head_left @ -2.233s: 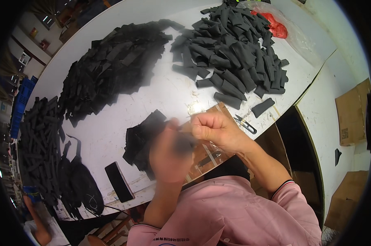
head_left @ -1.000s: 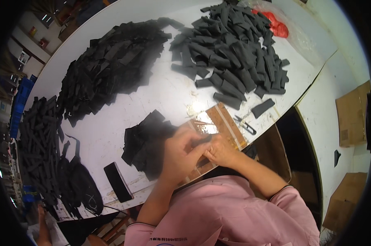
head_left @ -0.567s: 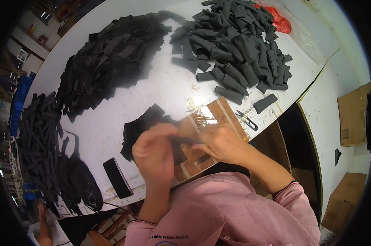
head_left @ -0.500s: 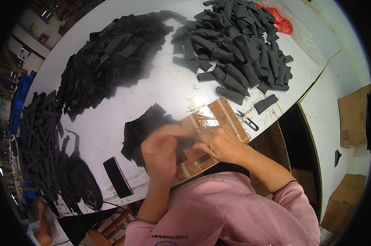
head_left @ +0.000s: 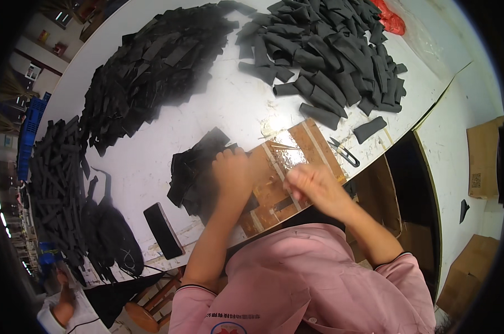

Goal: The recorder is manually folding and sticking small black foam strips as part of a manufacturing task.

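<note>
We see the left hand (head_left: 232, 175) lying palm down on a small stack of black fabric pieces (head_left: 195, 170) near the front edge of the white tabletop (head_left: 235, 106). Its fingers are curled over the stack's right side, so the grip looks partly closed on the top pieces, though the fingertips are hidden from us and we cannot tell how many pieces it has. The right hand (head_left: 313, 186) is blurred; its fingers are drawn together into a loose fist just beside the left hand, over a brown taped patch (head_left: 296, 153) on the tabletop. Whether it pinches anything we cannot make out.

Small thread snips (head_left: 344, 151) lie just right of that patch, and a single rolled dark grey piece (head_left: 370, 129) sits near them. Farther back we see a large heap of dark grey rolled pieces (head_left: 330, 50) and a second heap of flat black strips (head_left: 157, 67); a third pile of black strips (head_left: 54, 178) runs along the left edge, bent by the lens. A flat black rectangular block (head_left: 163, 229) rests near the front edge. A red bag (head_left: 388, 19) is partly cut off at the top. Another person's hand (head_left: 63, 298) shows at lower left.
</note>
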Demonstrator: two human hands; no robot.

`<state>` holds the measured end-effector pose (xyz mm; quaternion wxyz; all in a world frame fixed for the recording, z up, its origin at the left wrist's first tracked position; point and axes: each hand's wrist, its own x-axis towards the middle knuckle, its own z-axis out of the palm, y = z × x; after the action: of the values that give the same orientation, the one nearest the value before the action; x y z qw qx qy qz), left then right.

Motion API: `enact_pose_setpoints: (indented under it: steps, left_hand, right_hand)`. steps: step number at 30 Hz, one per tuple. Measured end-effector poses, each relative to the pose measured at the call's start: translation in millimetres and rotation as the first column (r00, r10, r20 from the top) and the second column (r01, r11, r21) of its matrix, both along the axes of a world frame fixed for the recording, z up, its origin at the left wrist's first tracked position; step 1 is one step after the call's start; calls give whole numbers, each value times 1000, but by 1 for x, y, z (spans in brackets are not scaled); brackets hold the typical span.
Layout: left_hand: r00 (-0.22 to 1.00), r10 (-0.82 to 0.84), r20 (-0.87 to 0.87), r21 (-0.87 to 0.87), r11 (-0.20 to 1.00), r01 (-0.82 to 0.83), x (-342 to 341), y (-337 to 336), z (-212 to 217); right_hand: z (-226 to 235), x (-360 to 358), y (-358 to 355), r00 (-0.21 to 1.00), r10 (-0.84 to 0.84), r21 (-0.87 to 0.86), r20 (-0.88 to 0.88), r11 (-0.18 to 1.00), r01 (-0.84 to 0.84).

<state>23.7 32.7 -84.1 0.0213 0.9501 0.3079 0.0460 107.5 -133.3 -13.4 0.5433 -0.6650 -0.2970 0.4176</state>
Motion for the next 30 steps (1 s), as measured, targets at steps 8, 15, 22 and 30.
enact_pose_setpoints:
  steps: [8, 15, 22, 30]
  left_hand:
    - [662, 4, 750, -181, 963, 199, -56, -5, 57]
    - [589, -511, 626, 103, 803, 588, -115, -38, 57]
    - [554, 355, 753, -626, 645, 437, -110, -50, 49]
    - [608, 707, 362, -912, 135, 387, -87, -68, 84]
  right_hand:
    - [-19, -37, 14, 927, 121, -5, -356, 991, -131]
    - [-5, -43, 30, 593, 39, 99, -804, 993, 69]
    - [-20, -59, 23, 877, -274, 317, 395, 937, 151]
    - [-20, -59, 20, 685, -374, 410, 626, 904, 118]
